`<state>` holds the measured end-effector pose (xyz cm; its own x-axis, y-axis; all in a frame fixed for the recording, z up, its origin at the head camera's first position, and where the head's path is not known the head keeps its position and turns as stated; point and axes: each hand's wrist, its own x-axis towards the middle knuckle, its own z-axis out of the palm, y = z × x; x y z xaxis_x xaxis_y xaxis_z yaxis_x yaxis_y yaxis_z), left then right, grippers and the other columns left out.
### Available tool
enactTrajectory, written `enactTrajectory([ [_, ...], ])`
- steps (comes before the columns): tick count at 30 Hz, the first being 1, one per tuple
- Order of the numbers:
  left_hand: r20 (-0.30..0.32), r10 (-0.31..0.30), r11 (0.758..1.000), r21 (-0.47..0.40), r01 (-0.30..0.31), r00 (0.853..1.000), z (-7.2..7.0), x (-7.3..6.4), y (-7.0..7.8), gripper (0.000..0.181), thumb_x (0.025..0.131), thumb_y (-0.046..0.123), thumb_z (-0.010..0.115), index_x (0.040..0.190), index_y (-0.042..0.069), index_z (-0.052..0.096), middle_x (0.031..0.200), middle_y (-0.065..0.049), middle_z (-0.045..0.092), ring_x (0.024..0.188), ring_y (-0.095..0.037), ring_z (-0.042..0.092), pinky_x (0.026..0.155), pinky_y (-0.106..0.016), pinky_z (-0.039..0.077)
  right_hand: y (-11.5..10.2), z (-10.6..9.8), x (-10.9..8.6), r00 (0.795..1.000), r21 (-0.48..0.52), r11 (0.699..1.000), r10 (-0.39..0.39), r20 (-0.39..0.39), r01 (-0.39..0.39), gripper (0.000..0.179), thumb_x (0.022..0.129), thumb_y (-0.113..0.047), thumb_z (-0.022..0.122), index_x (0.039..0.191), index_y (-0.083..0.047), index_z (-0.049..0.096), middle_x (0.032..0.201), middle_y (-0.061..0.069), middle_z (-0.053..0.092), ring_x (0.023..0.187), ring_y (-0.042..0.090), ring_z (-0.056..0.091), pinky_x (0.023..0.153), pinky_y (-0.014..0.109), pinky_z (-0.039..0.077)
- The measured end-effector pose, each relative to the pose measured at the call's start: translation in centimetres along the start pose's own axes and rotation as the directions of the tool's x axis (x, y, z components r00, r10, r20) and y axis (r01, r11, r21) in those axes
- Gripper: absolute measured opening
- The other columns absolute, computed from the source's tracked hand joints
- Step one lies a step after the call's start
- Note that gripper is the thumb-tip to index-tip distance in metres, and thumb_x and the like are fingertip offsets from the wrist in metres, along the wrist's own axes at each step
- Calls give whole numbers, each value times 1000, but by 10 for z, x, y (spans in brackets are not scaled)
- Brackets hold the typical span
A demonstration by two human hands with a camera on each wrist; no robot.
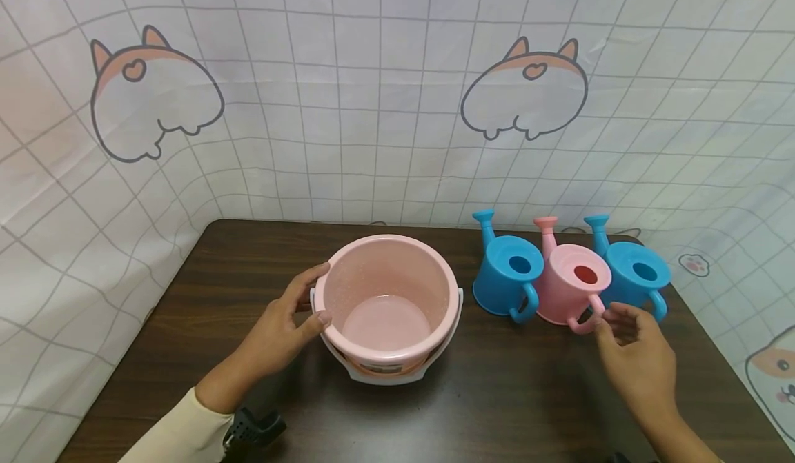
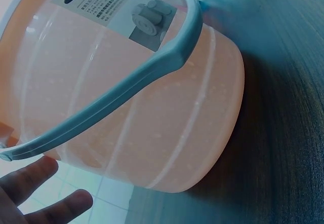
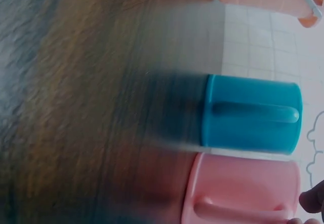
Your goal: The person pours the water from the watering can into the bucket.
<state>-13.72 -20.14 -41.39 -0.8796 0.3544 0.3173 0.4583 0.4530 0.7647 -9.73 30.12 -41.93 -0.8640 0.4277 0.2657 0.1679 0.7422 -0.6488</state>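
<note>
A pink bucket (image 1: pixel 388 325) with a pale handle (image 2: pixel 116 100) stands upright on the table. My left hand (image 1: pixel 279 325) touches its left rim, thumb at the near side and index finger farther back. In the left wrist view, two fingers (image 2: pixel 63 209) stretch out beside the bucket. At right, a pink watering can (image 1: pixel 562 294) stands between a blue watering can (image 1: pixel 497 283) and another blue watering can (image 1: pixel 621 280). My right hand (image 1: pixel 642 359) is at the pink can's handle, fingers loosely bent, fingertips right at its upper part.
The dark wood table (image 1: pixel 466 415) carries all these things. A white gridded cloth (image 1: pixel 348 104) with cartoon animals hangs behind and along the sides. The three watering cans stand close side by side, spouts toward the back. A black strap (image 1: pixel 251 428) is on the left wrist.
</note>
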Motion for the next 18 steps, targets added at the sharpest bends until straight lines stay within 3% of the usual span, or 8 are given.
enactTrajectory([
  [1, 1, -1, 1000, -1, 1, 1000, 0, 0, 0, 67, 100, 39, 62, 159, 31, 32, 122, -7, 69, 114, -33, 66, 89, -65, 48, 2, 1, 1, 1000, -2, 1000, 3, 11, -3, 50, 98, -20, 70, 137, 7, 54, 124, 27, 64, 106, 42, 66, 82, 45, 56],
  [10, 5, 0, 1000, -11, 0, 1000, 0, 0, -1, 67, 100, 39, 62, 159, 31, 32, 123, -8, 69, 114, -32, 66, 89, -63, 48, 17, 8, 12, 984, -1, 1000, -3, 181, 4, 63, 98, -18, 70, 143, 14, 41, 129, 37, 55, 111, 53, 61, 80, 59, 53],
  [18, 4, -4, 1000, -8, 4, 1000, 0, 0, -2, 67, 100, 39, 62, 159, 31, 32, 124, -8, 68, 115, -33, 65, 89, -65, 47, 27, 19, 20, 970, -26, 999, 47, 240, -42, 66, 100, -30, 67, 144, 13, 41, 134, 38, 52, 120, 57, 54, 91, 67, 46],
])
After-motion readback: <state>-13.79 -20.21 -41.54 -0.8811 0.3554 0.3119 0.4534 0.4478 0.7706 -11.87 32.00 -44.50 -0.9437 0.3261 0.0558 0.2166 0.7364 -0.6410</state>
